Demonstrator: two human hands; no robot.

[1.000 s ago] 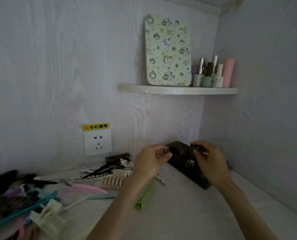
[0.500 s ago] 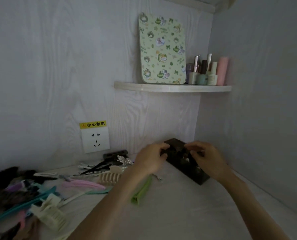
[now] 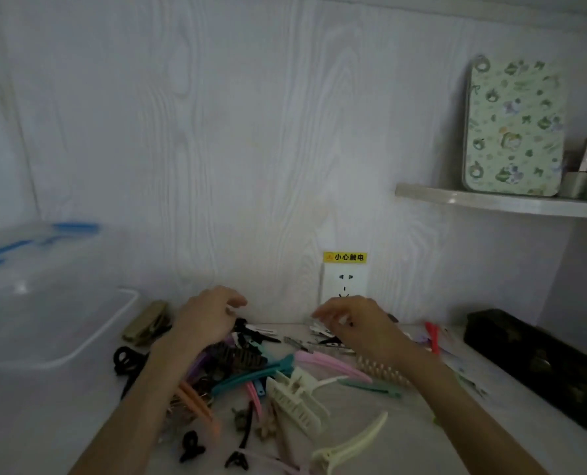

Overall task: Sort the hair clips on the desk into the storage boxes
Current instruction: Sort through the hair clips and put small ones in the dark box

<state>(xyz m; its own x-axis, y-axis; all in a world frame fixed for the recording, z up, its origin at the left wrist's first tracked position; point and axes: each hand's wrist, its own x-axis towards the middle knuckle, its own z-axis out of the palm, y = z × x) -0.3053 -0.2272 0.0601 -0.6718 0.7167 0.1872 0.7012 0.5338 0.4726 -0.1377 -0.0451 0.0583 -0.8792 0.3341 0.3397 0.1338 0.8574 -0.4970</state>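
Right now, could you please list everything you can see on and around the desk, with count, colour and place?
Hair clips: too many to count, pink, teal, cream, black, brown and silver, piled at the desk's middle.
Dark box: one, dark brown or black, on the desk at the right.
Clear storage box: one, transparent with blue lid parts, on the left.
Wall socket: one, white, under a yellow warning label, on the back wall.
Shelf: one, pale, upper right.
Patterned board: one, pale green, standing on the shelf.
Small containers: count unclear, at the shelf's right edge.
Left hand: over the pile's rear.
Right hand: over the silver clips, before the socket.
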